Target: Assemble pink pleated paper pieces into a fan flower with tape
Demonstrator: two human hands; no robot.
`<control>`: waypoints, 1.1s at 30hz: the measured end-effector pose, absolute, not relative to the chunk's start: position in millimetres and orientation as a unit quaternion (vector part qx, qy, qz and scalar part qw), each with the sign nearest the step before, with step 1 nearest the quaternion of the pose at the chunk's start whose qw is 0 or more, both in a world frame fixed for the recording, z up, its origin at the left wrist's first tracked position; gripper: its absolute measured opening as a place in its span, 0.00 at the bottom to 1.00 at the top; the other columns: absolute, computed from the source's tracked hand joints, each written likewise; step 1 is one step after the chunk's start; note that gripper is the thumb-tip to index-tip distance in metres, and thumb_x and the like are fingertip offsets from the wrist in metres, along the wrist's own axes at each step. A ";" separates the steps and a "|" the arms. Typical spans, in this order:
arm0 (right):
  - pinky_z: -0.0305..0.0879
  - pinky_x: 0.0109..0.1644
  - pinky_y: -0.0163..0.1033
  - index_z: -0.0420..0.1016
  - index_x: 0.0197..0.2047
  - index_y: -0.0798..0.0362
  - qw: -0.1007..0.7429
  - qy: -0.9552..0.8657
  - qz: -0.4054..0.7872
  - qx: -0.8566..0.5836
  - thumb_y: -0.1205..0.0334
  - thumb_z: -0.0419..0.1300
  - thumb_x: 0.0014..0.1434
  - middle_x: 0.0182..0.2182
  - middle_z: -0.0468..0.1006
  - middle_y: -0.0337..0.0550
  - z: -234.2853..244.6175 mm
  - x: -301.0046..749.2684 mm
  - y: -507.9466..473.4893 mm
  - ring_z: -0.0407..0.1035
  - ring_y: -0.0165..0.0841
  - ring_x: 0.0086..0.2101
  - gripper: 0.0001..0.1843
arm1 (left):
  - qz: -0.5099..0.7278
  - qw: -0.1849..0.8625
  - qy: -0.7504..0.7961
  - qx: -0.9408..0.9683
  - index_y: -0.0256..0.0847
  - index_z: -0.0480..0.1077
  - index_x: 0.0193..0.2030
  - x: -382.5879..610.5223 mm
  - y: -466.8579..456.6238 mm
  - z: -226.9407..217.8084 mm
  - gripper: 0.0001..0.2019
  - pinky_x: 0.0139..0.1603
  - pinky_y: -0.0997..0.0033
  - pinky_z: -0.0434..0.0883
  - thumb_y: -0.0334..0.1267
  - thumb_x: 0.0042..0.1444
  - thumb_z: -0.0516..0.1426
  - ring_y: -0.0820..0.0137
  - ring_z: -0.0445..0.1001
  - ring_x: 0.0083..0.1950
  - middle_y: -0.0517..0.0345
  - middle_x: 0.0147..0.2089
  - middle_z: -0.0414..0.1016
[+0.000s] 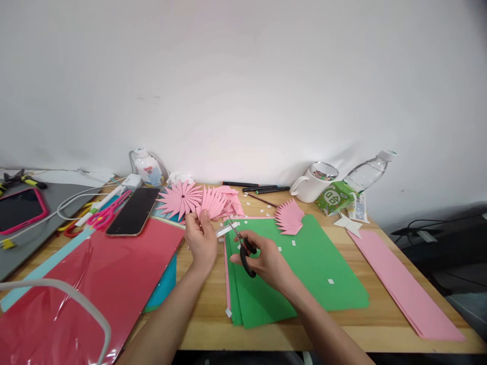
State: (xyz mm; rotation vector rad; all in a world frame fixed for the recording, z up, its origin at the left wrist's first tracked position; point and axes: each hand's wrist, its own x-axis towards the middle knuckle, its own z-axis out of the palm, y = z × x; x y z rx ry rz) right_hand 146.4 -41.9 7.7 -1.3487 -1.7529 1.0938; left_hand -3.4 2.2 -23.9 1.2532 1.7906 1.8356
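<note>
One left hand (pixel 201 237) pinches a white strip (pixel 225 230) beside folded pink paper (pixel 213 201), mid-frame; the right hand (pixel 267 259) grips black-handled scissors (pixel 242 255).

**Scissors (pixel 239 237) and white strip (pixel 224 230) meet above the table (pixel 200 324)**

The scissors have black loop handles and slim metal blades, which point toward the table's far edge and slightly left. Their tips overlap the right end of the strip; whether the blades are parted is too small to tell. The strip, narrow and flat, slants up to the right. Both are raised around the table's middle, nearer its far edge than its left or right corners.
</note>
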 end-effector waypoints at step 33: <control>0.57 0.31 0.33 0.72 0.38 0.51 0.286 -0.696 0.295 -0.589 0.59 0.64 0.50 0.26 0.69 0.36 0.1 129.8 -45.5 0.64 0.31 0.27 0.11 | 0.641 0.088 0.632 0.426 0.44 0.55 0.27 -0.5 -1.8 -15.8 0.13 0.26 0.73 0.61 0.43 0.60 0.52 0.70 0.66 0.25 0.63 0.22 0.65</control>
